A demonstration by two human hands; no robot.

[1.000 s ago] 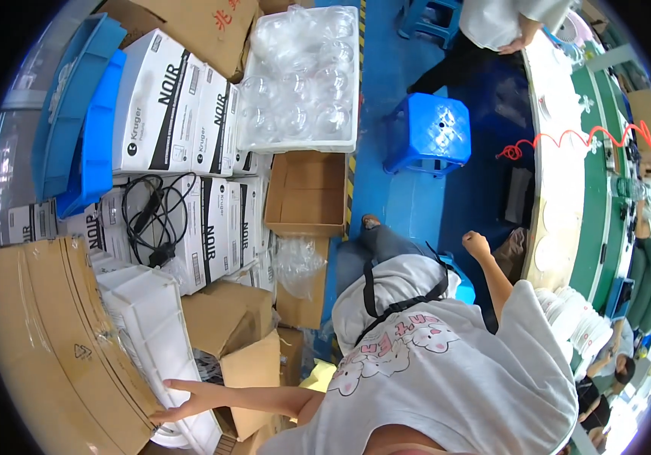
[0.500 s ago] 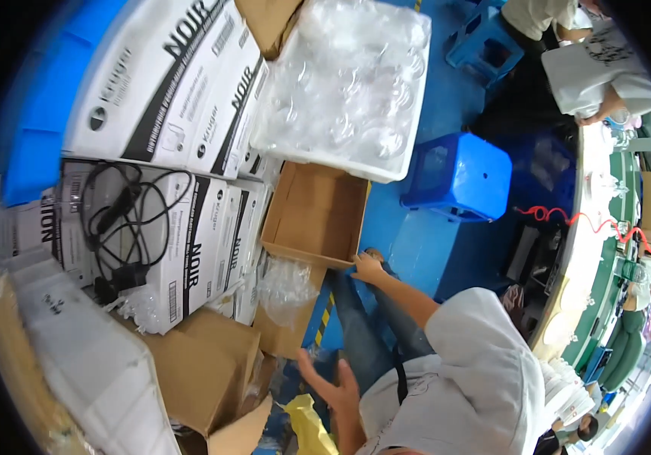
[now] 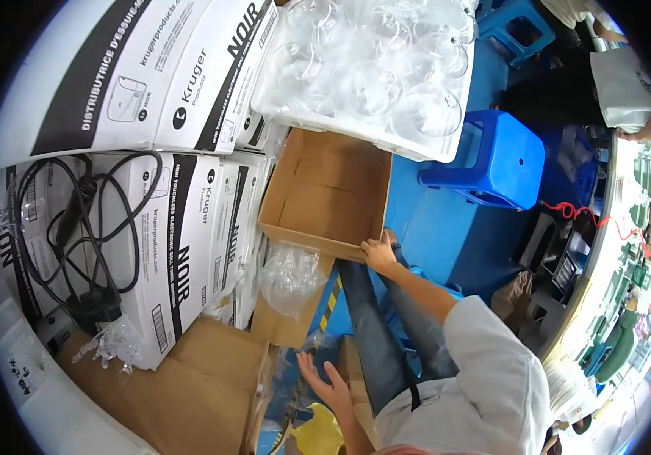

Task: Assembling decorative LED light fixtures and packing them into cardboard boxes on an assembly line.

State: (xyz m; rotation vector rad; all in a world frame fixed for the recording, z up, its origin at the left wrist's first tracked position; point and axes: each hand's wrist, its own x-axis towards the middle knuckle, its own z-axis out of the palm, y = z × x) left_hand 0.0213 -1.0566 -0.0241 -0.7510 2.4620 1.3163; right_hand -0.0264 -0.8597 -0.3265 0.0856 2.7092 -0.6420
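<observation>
My right hand (image 3: 378, 253) grips the near right corner of an open, shallow cardboard box (image 3: 324, 244), its fingers curled over the rim. Nothing shows inside that box. Lower down, my left hand (image 3: 328, 385) is open and holds nothing, fingers apart, above a yellow crumpled sheet or bag (image 3: 316, 434). Just beyond the box stands a white tray (image 3: 363, 135) filled with clear rounded vessels, partly covered by thin plastic film. A crumpled clear plastic bag (image 3: 291, 280) lies beside the box's near left side.
Stacked white printed cartons (image 3: 215, 83) rise on the left, with a tangled black cable (image 3: 87, 227) on a lower one. A brown carton (image 3: 181, 387) sits at lower left. Right stand a blue stool (image 3: 511, 159) and a long workbench (image 3: 598, 250), with people nearby.
The view has shifted, and the cartons and tray look larger. My right hand stays at the box's corner. My left hand remains open, its fingers turned slightly.
</observation>
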